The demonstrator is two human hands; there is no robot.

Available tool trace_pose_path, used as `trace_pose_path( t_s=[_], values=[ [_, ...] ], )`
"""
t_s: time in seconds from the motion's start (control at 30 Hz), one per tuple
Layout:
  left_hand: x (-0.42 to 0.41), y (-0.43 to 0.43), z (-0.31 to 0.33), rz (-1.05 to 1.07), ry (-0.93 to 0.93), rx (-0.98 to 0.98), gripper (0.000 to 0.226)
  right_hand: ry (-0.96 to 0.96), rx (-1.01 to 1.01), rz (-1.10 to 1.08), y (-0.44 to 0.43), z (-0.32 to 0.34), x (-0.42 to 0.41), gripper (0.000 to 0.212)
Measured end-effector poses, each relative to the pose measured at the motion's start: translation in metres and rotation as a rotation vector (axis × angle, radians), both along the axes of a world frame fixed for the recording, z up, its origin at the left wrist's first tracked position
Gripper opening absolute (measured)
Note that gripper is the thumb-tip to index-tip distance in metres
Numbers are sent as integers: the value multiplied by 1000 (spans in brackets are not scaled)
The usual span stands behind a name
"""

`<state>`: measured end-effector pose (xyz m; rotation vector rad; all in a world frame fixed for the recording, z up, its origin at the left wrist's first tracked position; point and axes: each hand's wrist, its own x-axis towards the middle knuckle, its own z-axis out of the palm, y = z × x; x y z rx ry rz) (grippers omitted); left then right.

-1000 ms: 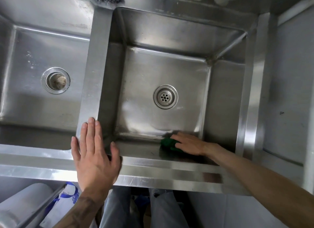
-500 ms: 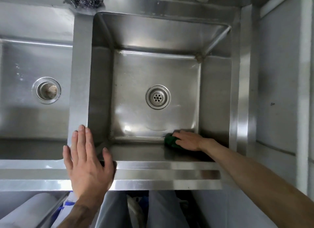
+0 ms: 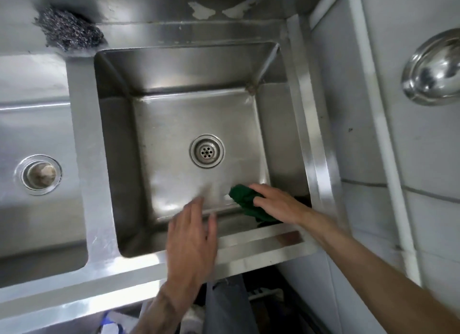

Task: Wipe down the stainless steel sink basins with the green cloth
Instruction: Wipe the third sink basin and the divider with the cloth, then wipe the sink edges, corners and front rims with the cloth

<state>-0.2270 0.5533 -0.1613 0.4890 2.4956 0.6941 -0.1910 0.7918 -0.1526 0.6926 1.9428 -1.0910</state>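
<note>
The right steel basin (image 3: 174, 114) fills the middle of the head view, with a round drain strainer (image 3: 206, 151) in its floor. My right hand (image 3: 276, 202) presses the crumpled green cloth (image 3: 245, 199) against the basin's near right bottom corner. My left hand (image 3: 191, 241) hovers over the near rim of this basin, fingers spread, blurred, holding nothing. The left basin (image 3: 32, 124) with its open drain (image 3: 39, 174) lies at the left edge.
A steel wool pad (image 3: 69, 30) sits on the back ledge above the divider (image 3: 82, 139) between the basins. A metal bowl (image 3: 435, 67) shows at the upper right by the tiled wall. Trouser legs and bags are below the front rim (image 3: 261, 249).
My left hand has left the divider's near end and moved right, over the right basin's front rim. The green cloth shows more beside my right hand. The view has shifted left and tilted.
</note>
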Motion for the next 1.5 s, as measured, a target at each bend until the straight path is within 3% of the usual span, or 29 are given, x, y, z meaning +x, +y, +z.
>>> trace_pose_path(
  t_s=[0.17, 0.27, 0.33, 0.47, 0.53, 0.63, 0.73, 0.93, 1.1, 1.23, 1.37, 1.5],
  values=[
    [-18, 81, -14, 29, -675, 207, 34, 175, -71, -414, -11, 0, 3, 20],
    [-26, 108, -26, 195, -889, 373, 25, 223, -46, -641, -16, -3, 5, 17],
    [-25, 120, -32, 293, -954, 420, 30, 251, 55, -658, -16, -4, 9, 23],
    [-17, 135, -53, 359, -982, 427, 28, 415, 304, -531, -15, 5, 35, 44],
    [-13, 145, -67, 359, -970, 408, 28, 567, 418, -524, -11, 9, 54, 44],
    [-7, 166, -89, 301, -907, 331, 34, 745, 759, -491, 5, 7, 76, 41],
    [6, 190, -118, 240, -826, 286, 36, 712, 973, -504, 29, -6, 83, 45],
    [23, 221, -150, 260, -612, 137, 43, 535, 1060, -487, 41, -25, 70, 54],
    [27, 221, -119, 234, -744, 262, 26, 474, 1075, -489, 43, -24, 66, 58],
    [28, 220, -96, 209, -719, 386, 15, 444, 1105, -459, 45, -24, 59, 59],
    [29, 231, -113, 283, -651, 300, 23, 429, 1174, -448, 41, -26, 55, 57],
    [30, 237, -123, 354, -706, 194, 30, 413, 1214, -425, 39, -28, 54, 55]
  ],
)
